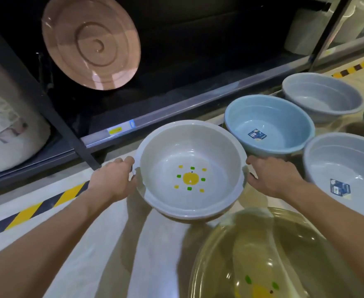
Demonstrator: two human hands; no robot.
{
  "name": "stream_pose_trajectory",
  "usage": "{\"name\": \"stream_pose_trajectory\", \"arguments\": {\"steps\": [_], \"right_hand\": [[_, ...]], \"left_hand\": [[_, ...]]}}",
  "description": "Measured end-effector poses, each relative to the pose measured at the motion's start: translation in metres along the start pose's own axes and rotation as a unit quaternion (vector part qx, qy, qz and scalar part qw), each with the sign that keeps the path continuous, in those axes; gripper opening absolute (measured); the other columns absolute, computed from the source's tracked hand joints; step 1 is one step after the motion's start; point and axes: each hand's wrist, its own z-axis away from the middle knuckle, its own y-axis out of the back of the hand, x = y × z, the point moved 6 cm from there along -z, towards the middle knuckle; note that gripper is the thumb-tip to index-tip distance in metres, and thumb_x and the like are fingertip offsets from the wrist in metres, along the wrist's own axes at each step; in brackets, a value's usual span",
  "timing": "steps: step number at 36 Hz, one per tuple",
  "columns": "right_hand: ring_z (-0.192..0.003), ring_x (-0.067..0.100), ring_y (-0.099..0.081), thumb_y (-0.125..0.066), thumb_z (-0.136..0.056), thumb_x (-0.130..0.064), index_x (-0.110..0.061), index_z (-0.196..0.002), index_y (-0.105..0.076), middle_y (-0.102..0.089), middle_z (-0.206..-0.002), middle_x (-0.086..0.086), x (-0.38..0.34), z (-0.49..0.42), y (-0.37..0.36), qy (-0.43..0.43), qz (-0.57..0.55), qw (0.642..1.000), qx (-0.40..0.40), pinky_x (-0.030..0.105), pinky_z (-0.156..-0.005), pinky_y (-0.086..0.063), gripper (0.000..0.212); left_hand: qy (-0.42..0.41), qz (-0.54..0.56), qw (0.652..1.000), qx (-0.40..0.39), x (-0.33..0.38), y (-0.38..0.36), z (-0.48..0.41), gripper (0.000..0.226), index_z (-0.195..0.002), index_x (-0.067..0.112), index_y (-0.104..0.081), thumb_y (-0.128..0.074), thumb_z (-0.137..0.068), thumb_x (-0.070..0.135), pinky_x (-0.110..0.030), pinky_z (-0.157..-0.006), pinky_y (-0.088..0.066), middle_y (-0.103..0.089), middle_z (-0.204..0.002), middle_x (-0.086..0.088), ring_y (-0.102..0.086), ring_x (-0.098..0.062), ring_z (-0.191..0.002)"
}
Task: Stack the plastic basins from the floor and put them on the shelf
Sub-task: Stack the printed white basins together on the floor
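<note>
White plastic basin [190, 166], round, with a yellow apple and small green and yellow squares printed on its inner bottom, sits in the middle of the view between the person's two hands. The left hand [112, 179] grips the left rim, fingers curled over its edge. The right hand [271, 175] grasps the opposite rim, thumb on top and fingertips just below it. Both forearms reach in from the bottom corners. The basin appears lifted a little off the pale floor [133, 254], with a shadow beneath it. A second rim line shows along its lower left edge; whether another basin is nested under it cannot be told.

Just behind, to the right, a blue basin [269, 123] with a sticker inside stands on the floor. Beyond it is a grey basin [320, 95], and to the right of the right hand a pale grey basin [344, 168] with a blue sticker. A clear yellowish basin [262, 254] lies nearest the camera, close below the held one.

Behind the basins runs a dark shelf [176, 108], low to the floor. A round pinkish-brown lid [90, 41] leans upright inside it. Yellow-and-black hazard tape [37, 207] crosses the floor at the left.
</note>
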Motion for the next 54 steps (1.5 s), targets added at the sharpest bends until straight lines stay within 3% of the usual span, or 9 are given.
{"name": "stream_pose_trajectory", "arguments": {"steps": [8, 12, 17, 24, 33, 36, 41, 47, 54], "right_hand": [[-0.111, 0.037, -0.059, -0.050, -0.092, -0.047, -0.021, -0.132, -0.041, -0.058, -0.126, 0.013, 0.015, -0.034, -0.039, -0.048, -0.099, 0.993, -0.052, 0.043, -0.079, -0.046, 0.049], [-0.111, 0.037, -0.057, -0.061, -0.089, -0.037, -0.019, -0.141, -0.034, -0.061, -0.125, 0.019, 0.014, -0.038, -0.055, -0.060, -0.241, 0.967, -0.058, 0.046, -0.093, -0.048, 0.062], [-0.096, 0.021, -0.060, -0.064, -0.089, -0.028, -0.022, -0.153, -0.030, -0.059, -0.132, 0.006, 0.009, -0.033, -0.061, -0.066, -0.359, 0.930, -0.046, 0.027, -0.085, -0.038, 0.073], [-0.092, 0.013, -0.063, -0.071, -0.080, -0.033, -0.026, -0.151, -0.038, -0.059, -0.123, -0.011, 0.016, -0.018, -0.050, -0.094, -0.442, 0.892, 0.006, 0.029, -0.088, -0.047, 0.079], [-0.084, -0.003, -0.061, -0.071, -0.082, -0.028, -0.034, -0.147, -0.043, -0.063, -0.102, -0.020, 0.039, 0.045, 0.015, -0.112, -0.484, 0.862, 0.098, 0.004, -0.066, -0.044, 0.071], [-0.084, 0.003, -0.062, -0.068, -0.080, -0.036, -0.040, -0.146, -0.042, -0.067, -0.109, -0.008, 0.047, 0.081, 0.037, -0.110, -0.472, 0.867, 0.119, 0.012, -0.068, -0.043, 0.071], [-0.087, -0.002, -0.059, -0.066, -0.085, -0.036, -0.043, -0.145, -0.042, -0.058, -0.110, -0.023, 0.057, 0.160, 0.068, -0.117, -0.453, 0.872, 0.144, 0.010, -0.065, -0.040, 0.065], [-0.099, 0.003, -0.058, -0.067, -0.084, -0.035, -0.042, -0.145, -0.042, -0.056, -0.126, -0.017, 0.073, 0.268, 0.088, -0.117, -0.441, 0.874, 0.166, 0.031, -0.083, -0.051, 0.066], [-0.113, 0.007, -0.056, -0.071, -0.083, -0.032, -0.045, -0.149, -0.034, -0.056, -0.131, -0.012, 0.103, 0.358, 0.067, -0.150, -0.452, 0.866, 0.154, 0.038, -0.096, -0.051, 0.076]], "left_hand": [[0.066, 0.158, 0.984, -0.047, -0.012, -0.032, -0.040, 0.062, -0.151, 0.033, -0.031, -0.056, -0.095, 0.043, -0.042, -0.098, -0.048, -0.061, -0.131, -0.008, -0.057, -0.034, -0.119], [0.064, 0.230, 0.968, -0.075, -0.016, -0.050, -0.045, 0.066, -0.152, 0.035, -0.033, -0.064, -0.093, 0.034, -0.033, -0.095, -0.042, -0.064, -0.123, -0.002, -0.058, -0.028, -0.116], [0.077, 0.313, 0.945, -0.060, -0.017, -0.060, -0.047, 0.075, -0.150, 0.034, -0.038, -0.070, -0.082, 0.031, -0.035, -0.096, -0.048, -0.067, -0.119, -0.004, -0.063, -0.027, -0.105], [0.075, 0.382, 0.921, -0.003, -0.017, -0.045, -0.035, 0.069, -0.146, 0.037, -0.045, -0.070, -0.085, 0.018, -0.035, -0.084, -0.048, -0.062, -0.090, 0.009, -0.064, -0.017, -0.082], [-0.018, 0.429, 0.901, 0.069, -0.003, 0.024, 0.006, 0.058, -0.131, 0.044, -0.047, -0.063, -0.088, 0.008, -0.027, -0.067, -0.047, -0.062, -0.098, 0.003, -0.058, -0.012, -0.076], [-0.067, 0.440, 0.893, 0.063, 0.007, 0.049, 0.037, 0.058, -0.125, 0.053, -0.045, -0.060, -0.091, 0.009, -0.032, -0.070, -0.052, -0.069, -0.106, 0.009, -0.064, -0.012, -0.081], [-0.099, 0.447, 0.885, 0.085, 0.022, 0.080, 0.098, 0.050, -0.122, 0.054, -0.046, -0.061, -0.094, 0.016, -0.031, -0.065, -0.050, -0.072, -0.103, 0.009, -0.063, -0.006, -0.069], [-0.113, 0.425, 0.894, 0.091, 0.042, 0.087, 0.164, 0.051, -0.132, 0.049, -0.047, -0.069, -0.088, 0.035, -0.050, -0.074, -0.056, -0.068, -0.093, -0.012, -0.063, -0.033, -0.077], [-0.155, 0.455, 0.874, 0.073, 0.083, 0.072, 0.233, 0.053, -0.134, 0.046, -0.048, -0.070, -0.091, 0.024, -0.032, -0.063, -0.050, -0.053, -0.070, -0.010, -0.051, -0.025, -0.064]]}}
